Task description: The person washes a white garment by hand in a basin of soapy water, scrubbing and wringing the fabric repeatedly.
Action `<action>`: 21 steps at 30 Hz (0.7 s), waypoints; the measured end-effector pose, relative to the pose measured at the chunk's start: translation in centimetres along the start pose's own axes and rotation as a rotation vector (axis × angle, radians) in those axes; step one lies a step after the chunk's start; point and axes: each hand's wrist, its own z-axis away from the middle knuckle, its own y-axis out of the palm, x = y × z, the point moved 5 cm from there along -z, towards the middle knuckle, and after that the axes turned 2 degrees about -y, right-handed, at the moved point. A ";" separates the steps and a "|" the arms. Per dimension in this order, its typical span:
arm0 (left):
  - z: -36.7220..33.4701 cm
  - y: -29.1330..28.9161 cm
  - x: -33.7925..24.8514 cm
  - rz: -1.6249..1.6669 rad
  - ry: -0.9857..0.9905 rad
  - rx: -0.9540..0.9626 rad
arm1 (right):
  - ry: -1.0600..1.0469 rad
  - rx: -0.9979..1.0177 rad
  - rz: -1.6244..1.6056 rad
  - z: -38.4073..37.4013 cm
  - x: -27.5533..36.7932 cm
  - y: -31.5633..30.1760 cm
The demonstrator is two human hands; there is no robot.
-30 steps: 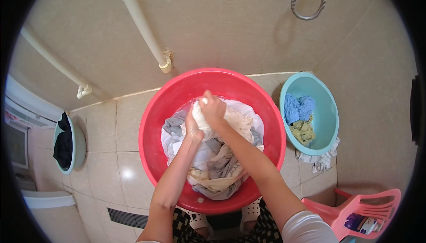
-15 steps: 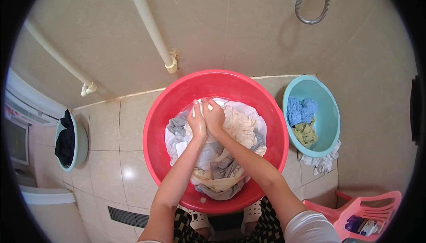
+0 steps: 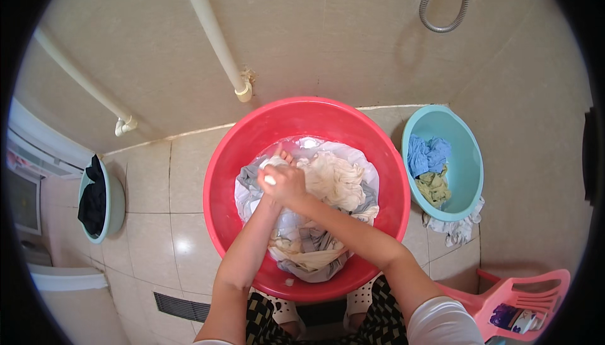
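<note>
A big red tub (image 3: 220, 156) stands in front of me, filled with wet clothes. My right hand (image 3: 288, 184) crosses over my left hand (image 3: 282, 154) above the far left part of the pile. Bunched between them is a small white cloth (image 3: 273, 161), mostly hidden by my fingers; a white bit of it pokes out beside the right hand. My left fingertips show past the right hand, and the left palm is covered. Beside my hands lies a cream garment (image 3: 334, 180), with grey cloth (image 3: 318, 241) nearer my body and soapy water at the far side.
At the right, a light-blue basin (image 3: 469, 156) holds blue and olive cloths, with a white cloth (image 3: 463, 228) on the floor under it. A pink plastic chair (image 3: 485, 307) bears a purple-and-white package. A basin (image 3: 115, 206) with black clothing stands left. A floor drain grate (image 3: 181, 307) lies near my feet.
My right hand has moved left and toward me, from beside the left hand to across it. The white cloth stays between the hands. The tub and basins stand as before.
</note>
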 end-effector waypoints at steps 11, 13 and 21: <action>1.6 1.3 2.2 -0.322 0.013 -0.235 | 0.250 -0.086 0.266 -1.0 -8.2 0.9; 1.9 0.8 2.1 -0.348 -0.077 -0.254 | 0.340 -0.023 0.384 -1.1 -10.1 0.9; 2.4 1.3 2.2 -0.251 0.009 -0.292 | 0.664 -0.022 0.218 -1.3 -11.5 -1.0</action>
